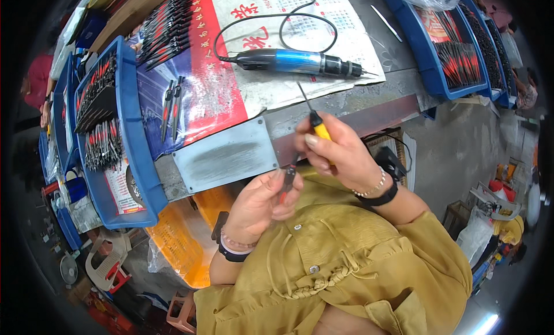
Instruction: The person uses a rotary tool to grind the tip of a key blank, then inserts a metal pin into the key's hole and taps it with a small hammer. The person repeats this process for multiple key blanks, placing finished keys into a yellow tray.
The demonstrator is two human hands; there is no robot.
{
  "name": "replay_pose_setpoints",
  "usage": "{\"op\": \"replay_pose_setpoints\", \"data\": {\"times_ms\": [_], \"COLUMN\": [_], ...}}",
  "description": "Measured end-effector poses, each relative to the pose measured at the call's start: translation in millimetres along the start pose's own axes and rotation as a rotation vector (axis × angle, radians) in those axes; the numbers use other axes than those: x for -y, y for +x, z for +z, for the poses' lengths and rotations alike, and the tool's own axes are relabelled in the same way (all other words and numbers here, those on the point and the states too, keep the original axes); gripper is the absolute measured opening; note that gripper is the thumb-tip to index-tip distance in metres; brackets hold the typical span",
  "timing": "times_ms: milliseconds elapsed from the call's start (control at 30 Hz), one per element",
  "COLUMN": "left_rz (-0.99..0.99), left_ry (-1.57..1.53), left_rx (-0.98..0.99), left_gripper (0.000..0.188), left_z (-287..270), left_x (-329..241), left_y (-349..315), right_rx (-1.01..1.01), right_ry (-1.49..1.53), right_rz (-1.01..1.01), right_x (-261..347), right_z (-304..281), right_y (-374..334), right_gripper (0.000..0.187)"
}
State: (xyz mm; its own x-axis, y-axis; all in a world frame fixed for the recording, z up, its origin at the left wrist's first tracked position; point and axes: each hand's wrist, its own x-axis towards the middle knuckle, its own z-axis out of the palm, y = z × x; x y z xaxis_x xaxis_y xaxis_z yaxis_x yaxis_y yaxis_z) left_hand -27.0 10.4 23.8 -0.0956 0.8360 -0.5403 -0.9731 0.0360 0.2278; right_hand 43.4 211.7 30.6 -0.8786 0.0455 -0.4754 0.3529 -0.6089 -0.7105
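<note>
Gripping a yellow-handled screwdriver (321,130) shaft-up at frame centre, the right hand (343,151) curls closed, apparently keeping its tip clear; just below-left, the left hand (259,198) pinches a slim red-and-black tool (289,177), seemingly to steady it.

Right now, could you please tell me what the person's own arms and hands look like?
The left hand wears a pinkish beaded bracelet and dark wristband; the right hand, a pale beaded bracelet and black wristband. Both are ungloved. The sleeves are mustard.
</note>
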Motion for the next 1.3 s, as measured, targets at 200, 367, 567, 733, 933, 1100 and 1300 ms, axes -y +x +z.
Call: {"op": "replay_pose_setpoints", "data": {"times_ms": [200,367,567,733,933,1100,1300], "left_rz": [0.022,0.308,0.515,0.503,0.514,0.564,0.779], "left_ry": [-0.067,0.094,0.349,0.451,0.514,0.554,1.105], "left_rx": [0.000,-0.212,-0.307,-0.412,-0.413,-0.446,-0.670], "left_gripper": [0.034,0.036,0.033,0.030,0.028,0.029,0.028], "left_z": [12,14,5,8,12,12,6], "left_x": [11,8,-8,-12,-12,-6,5], "left_y": [0,-2,-9,-11,-15,-13,-8], "right_rx": [0.249,0.057,0.135,0.177,0.118,0.106,0.112], "right_ry": [0.125,-0.120,-0.971,-1.163,-1.155,-1.151,-0.881], "right_rz": [0.074,-0.062,-0.572,-0.657,-0.758,-0.764,-0.578], "right_x": [2,6,16,13,7,3,-3], "right_z": [9,18,13,13,15,15,10], "right_y": [13,6,-26,-35,-28,-27,-21], "right_gripper": [0.020,0.030,0.045,0.039,0.047,0.048,0.041]}}
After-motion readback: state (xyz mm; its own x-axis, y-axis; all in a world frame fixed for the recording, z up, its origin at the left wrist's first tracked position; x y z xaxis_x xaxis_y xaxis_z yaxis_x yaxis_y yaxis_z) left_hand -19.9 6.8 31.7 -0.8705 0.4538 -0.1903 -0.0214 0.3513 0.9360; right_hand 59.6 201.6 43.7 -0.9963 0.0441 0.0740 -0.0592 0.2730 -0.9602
